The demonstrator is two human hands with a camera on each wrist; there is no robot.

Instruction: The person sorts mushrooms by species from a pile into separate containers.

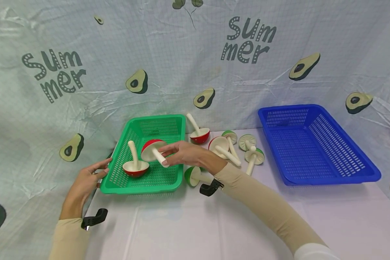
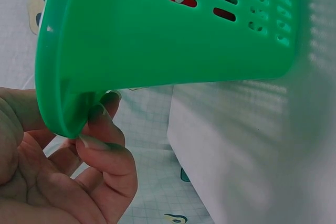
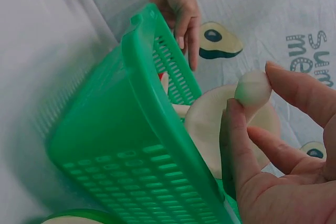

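My right hand (image 1: 190, 154) pinches the white stem of a red-capped toy mushroom (image 1: 148, 154) above the green basket (image 1: 139, 190). In the right wrist view the stem's rounded end shows between thumb and fingers, with the pale underside of the cap (image 3: 207, 124) behind. At the basket's left side, my left hand (image 1: 86, 180) holds the rim; in the left wrist view its curled fingers (image 2: 107, 156) meet the rim's underside. Another red-capped mushroom (image 1: 135, 168) lies cap down inside the basket, stem pointing up.
Between the baskets lie several toy mushrooms: red-capped ones (image 1: 200, 135) and green-capped ones (image 1: 255, 156). One green-capped mushroom (image 1: 192, 176) lies beside the green basket, partly under my right forearm. A blue basket (image 1: 289, 151) stands at the right. A printed cloth (image 1: 169, 54) hangs behind.
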